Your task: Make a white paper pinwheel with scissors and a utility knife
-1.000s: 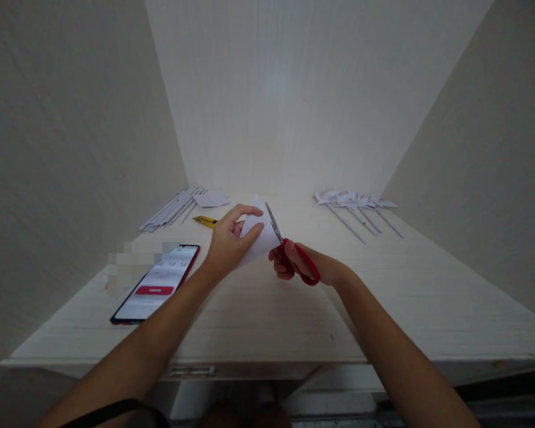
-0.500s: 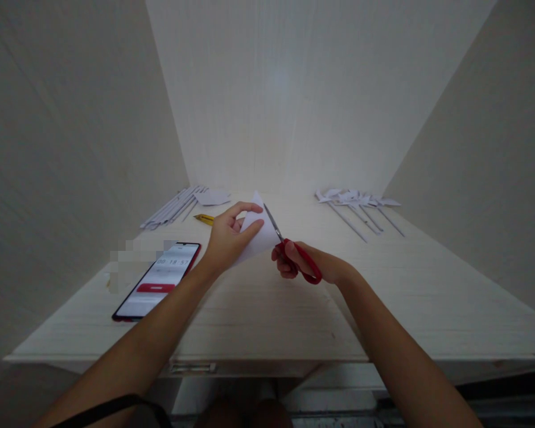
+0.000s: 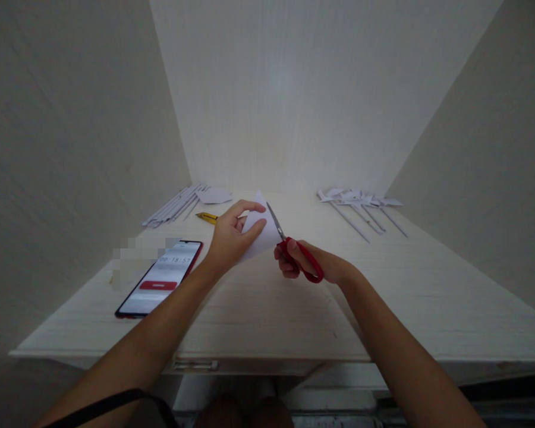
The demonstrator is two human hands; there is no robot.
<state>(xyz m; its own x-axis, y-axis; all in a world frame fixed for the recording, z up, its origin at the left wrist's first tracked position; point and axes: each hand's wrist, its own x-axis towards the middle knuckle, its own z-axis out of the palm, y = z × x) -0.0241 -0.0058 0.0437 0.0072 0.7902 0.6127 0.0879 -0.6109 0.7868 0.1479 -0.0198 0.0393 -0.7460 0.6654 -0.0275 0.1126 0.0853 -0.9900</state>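
A white sheet of paper (image 3: 264, 236) with a pointed top is pinched between the thumb and fingers of my left hand (image 3: 235, 233). Red-handled scissors (image 3: 312, 261) are in my right hand (image 3: 301, 258), its thumb and fingers around the handles. Their metal blades point up and to the left, along the right edge of the paper. Whether the blades have paper between them is hard to make out. Behind my left wrist lies a yellow cutter (image 3: 206, 218), partly covered by the hand.
A phone (image 3: 160, 279) showing a timer lies at the left. Rolled paper sticks (image 3: 173, 205) and a flat paper piece (image 3: 214, 195) lie at the back left. Paper pinwheels (image 3: 352, 197) on sticks lie at the back right. Walls (image 3: 276, 107) enclose the table (image 3: 271, 333).
The whole view has shifted slightly. My hands keep nearly the same pose, with the scissors still at the paper's right edge.
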